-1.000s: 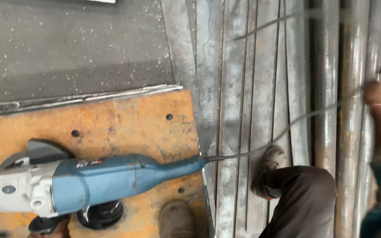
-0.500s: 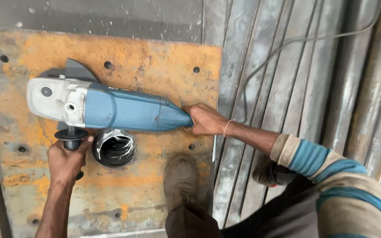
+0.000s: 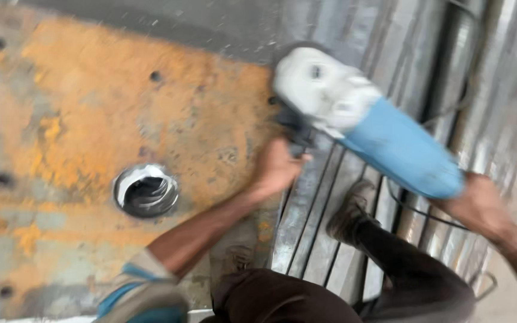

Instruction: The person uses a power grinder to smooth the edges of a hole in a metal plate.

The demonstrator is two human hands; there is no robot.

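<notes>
While the blurred head view still lets us read the grip, we hold the blue-and-white angle grinder (image 3: 369,122) in both hands: our left hand (image 3: 276,167) is closed round its side handle and our right hand (image 3: 480,206) clasps the tail of its blue body. The grinder hangs off the right edge of the rusty orange steel plate (image 3: 91,119), over the grey metal strips (image 3: 324,227), well right of the plate's round hole (image 3: 146,191). We judge it a carrying step; the next move calls for a steady two-handed hold, with the cord (image 3: 414,209) minded.
</notes>
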